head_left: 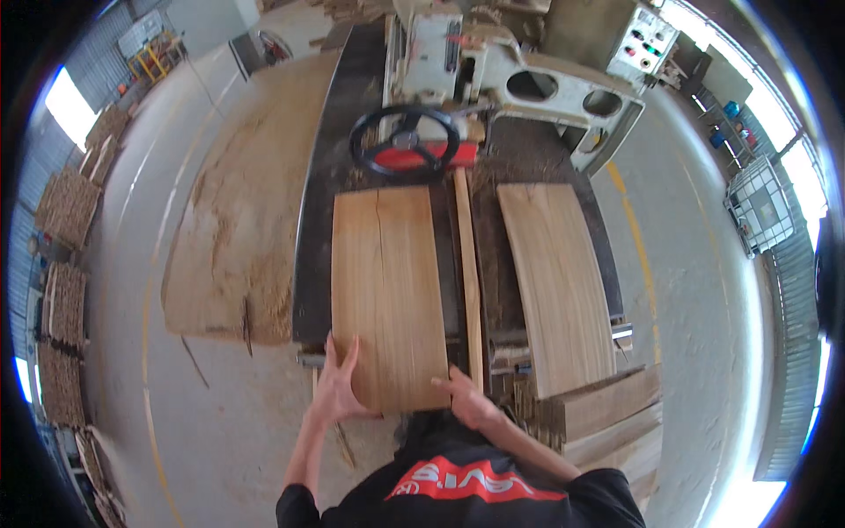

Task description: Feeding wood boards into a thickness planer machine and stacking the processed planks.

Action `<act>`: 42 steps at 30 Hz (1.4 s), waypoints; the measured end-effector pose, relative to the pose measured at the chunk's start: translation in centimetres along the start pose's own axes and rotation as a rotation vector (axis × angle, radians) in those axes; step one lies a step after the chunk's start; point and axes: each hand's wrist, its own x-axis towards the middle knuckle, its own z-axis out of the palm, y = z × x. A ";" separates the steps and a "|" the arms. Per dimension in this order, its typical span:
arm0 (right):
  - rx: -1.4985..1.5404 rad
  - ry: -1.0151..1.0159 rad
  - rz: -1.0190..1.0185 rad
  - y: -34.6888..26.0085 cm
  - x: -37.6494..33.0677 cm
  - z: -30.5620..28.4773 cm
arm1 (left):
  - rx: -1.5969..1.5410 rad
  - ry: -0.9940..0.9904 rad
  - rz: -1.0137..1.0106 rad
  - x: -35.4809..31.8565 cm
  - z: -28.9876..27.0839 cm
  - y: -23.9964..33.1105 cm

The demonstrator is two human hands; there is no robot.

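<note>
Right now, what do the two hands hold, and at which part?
Both hold the board at its near end: the left hand at the near left corner, the right hand at the near right corner.

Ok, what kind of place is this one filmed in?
Most likely a woodworking shop or sawmill hall. A big saw machine with a black handwheel stands ahead, sawdust covers the concrete floor, and both hands hold a wide board on the machine table.

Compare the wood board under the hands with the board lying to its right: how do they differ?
The held board has both hands on its near end, left hand and right hand; the right board lies untouched. The held board looks wider and shows a crack; the right board looks narrower. Both are pale, flat planks.
</note>
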 end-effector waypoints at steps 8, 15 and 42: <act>-0.485 -0.034 -0.326 1.0 -1.6 2.7 | 0.238 0.131 0.108 1.2 3.9 -4.5; -0.802 0.198 -0.872 -2.5 -2.3 2.7 | 0.152 0.186 0.203 4.2 4.6 -4.2; -1.142 0.777 -0.818 -3.0 5.4 -1.0 | 0.301 0.210 0.136 20.9 -1.3 -4.5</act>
